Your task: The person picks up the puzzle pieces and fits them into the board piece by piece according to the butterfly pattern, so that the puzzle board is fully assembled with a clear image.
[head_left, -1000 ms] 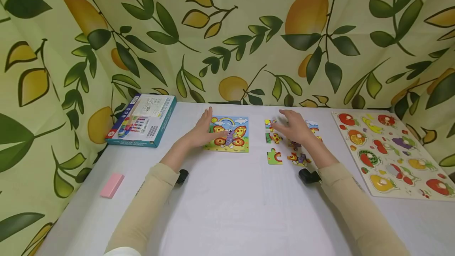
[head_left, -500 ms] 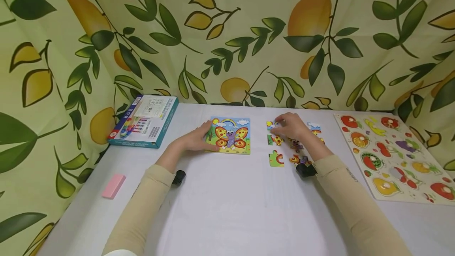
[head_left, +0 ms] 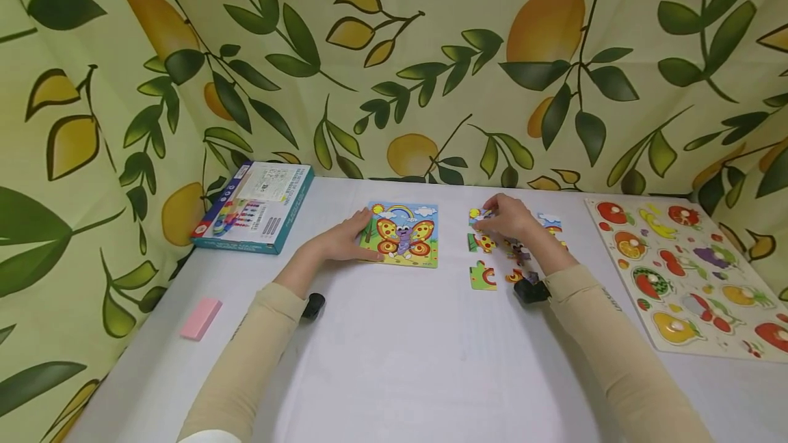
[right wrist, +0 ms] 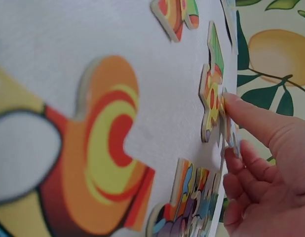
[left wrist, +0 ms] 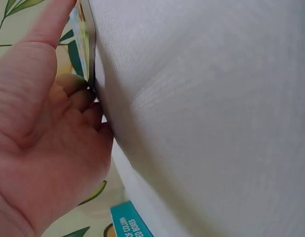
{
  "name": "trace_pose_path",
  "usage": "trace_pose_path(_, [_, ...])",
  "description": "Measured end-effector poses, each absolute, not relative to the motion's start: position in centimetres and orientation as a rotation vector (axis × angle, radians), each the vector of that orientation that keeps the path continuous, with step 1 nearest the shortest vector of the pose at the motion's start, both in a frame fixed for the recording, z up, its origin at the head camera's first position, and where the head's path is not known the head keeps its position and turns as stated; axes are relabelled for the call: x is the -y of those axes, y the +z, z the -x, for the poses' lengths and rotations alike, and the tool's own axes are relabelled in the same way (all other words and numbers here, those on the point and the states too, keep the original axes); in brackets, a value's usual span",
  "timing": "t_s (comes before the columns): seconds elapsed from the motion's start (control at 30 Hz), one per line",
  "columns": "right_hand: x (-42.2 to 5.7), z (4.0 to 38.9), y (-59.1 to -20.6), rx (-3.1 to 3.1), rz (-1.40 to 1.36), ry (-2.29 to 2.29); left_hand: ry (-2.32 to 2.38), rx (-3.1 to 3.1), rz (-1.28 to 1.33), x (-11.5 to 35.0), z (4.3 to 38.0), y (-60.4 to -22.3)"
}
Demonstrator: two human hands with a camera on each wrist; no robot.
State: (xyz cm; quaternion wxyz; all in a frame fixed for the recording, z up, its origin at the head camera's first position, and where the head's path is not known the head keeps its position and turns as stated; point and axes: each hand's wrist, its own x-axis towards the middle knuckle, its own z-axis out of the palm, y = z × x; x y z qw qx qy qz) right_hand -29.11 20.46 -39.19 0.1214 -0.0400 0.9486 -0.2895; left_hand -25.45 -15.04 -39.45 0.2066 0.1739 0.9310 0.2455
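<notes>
Near the desk's (head_left: pixel 394 354) back edge, right fingers (right wrist: pixel 263 169) pinch the sun puzzle piece (head_left: pixel 473 214). Leftward, left fingers (head_left: pixel 357 221) grip the butterfly board (head_left: pixel 403 231).

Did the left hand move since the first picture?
Yes. Against the box, which lies flat on the table, the left hand has shifted left, closer to it, and lower in the head view.

We have free worktop (head_left: pixel 453 245) between the butterfly board (head_left: pixel 404 232) and loose puzzle pieces (head_left: pixel 479 278); the fruit knob puzzle (head_left: pixel 683 275) bounds us rightward.
</notes>
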Motion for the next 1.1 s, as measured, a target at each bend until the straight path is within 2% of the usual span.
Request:
trace_pose_path(0.23, [-19.0,29.1,-38.8,-2.829,0.173,-1.127,0.687,-2.591,-0.47,15.0,25.5,-39.4])
trace_pose_path(0.5, [-12.7,29.6,-38.9,-2.467,0.006,-1.662,0.681,-2.588,-0.476,14.9,25.5,-39.5])
trace_pose_path(0.77, [-7.2,30.1,-40.6,-2.287,-0.103,-1.773,0.646,-2.61,-0.486,14.9,25.5,-39.7])
trace_pose_path(1.1, [-4.3,30.6,-41.4,-2.504,-0.013,-1.676,0.637,-2.62,-0.498,15.0,25.6,-39.4])
